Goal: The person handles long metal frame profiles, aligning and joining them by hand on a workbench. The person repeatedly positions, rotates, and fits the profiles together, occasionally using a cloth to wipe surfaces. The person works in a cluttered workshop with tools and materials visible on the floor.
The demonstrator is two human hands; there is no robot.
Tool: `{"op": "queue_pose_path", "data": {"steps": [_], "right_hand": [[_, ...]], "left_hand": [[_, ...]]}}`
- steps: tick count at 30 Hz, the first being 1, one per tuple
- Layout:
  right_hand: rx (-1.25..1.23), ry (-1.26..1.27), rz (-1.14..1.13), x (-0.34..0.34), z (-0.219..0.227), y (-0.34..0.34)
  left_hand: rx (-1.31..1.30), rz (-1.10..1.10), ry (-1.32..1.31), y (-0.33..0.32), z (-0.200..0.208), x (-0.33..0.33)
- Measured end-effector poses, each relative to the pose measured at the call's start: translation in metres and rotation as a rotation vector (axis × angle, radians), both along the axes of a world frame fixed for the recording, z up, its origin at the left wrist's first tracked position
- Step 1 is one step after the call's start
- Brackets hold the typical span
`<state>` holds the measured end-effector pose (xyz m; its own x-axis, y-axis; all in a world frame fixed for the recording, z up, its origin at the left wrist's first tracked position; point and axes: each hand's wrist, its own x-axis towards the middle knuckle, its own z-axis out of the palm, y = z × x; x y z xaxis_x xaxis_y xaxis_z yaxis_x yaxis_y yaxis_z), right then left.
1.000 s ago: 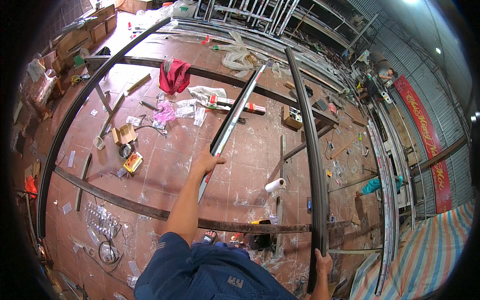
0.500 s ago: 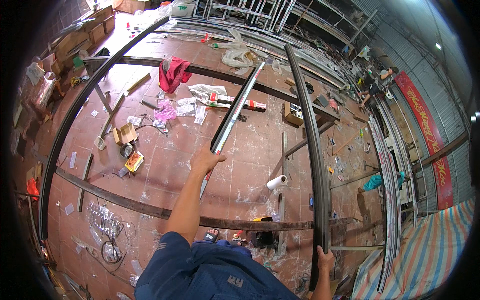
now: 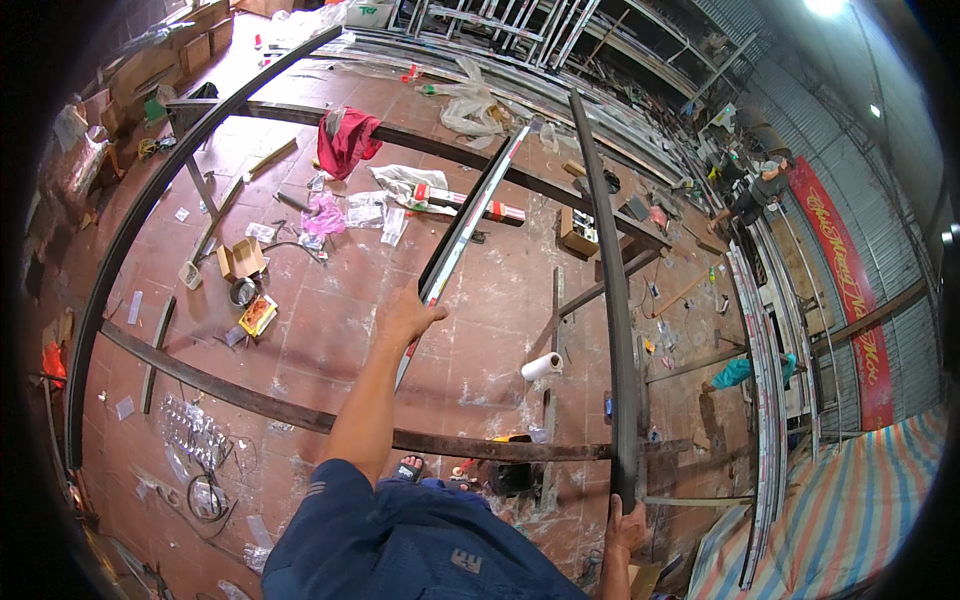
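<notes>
Rust-dark steel frames a workshop floor of reddish tiles (image 3: 330, 330) in the head view. The left hand (image 3: 408, 316) has its grip closed around the near end of a long silvery metal strip (image 3: 462, 225), which slants away across the floor toward a dark crossbar (image 3: 440, 150). The right hand (image 3: 626, 528), low at the picture's edge, is clamped on the near end of a long dark steel bar (image 3: 608, 290) that runs up the picture. A white paper roll (image 3: 541, 367) lies between strip and bar. A red cloth (image 3: 347, 140) hangs over the crossbar; a cardboard box (image 3: 245, 259) sits to the left.
</notes>
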<state>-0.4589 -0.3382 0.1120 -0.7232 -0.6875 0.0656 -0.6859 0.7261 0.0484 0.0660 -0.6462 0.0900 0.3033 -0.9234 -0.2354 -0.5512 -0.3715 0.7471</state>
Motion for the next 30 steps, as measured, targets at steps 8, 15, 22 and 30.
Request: {"op": "queue_pose_path", "data": {"steps": [8, 15, 22, 30], "right_hand": [[-0.12, -0.015, 0.119, 0.038, -0.04, 0.031], [-0.202, -0.61, 0.282, 0.006, 0.001, 0.017], [-0.113, -0.599, 0.333, -0.006, -0.003, 0.01], [-0.075, -0.023, 0.318, 0.038, -0.012, 0.025]], "left_hand": [[-0.043, -0.042, 0.011, -0.013, -0.033, 0.001], [-0.162, -0.036, 0.012, 0.001, 0.003, -0.008], [-0.1, -0.082, 0.053, -0.008, -0.009, -0.004], [-0.604, -0.294, -0.596, -0.018, 0.013, -0.071]]}}
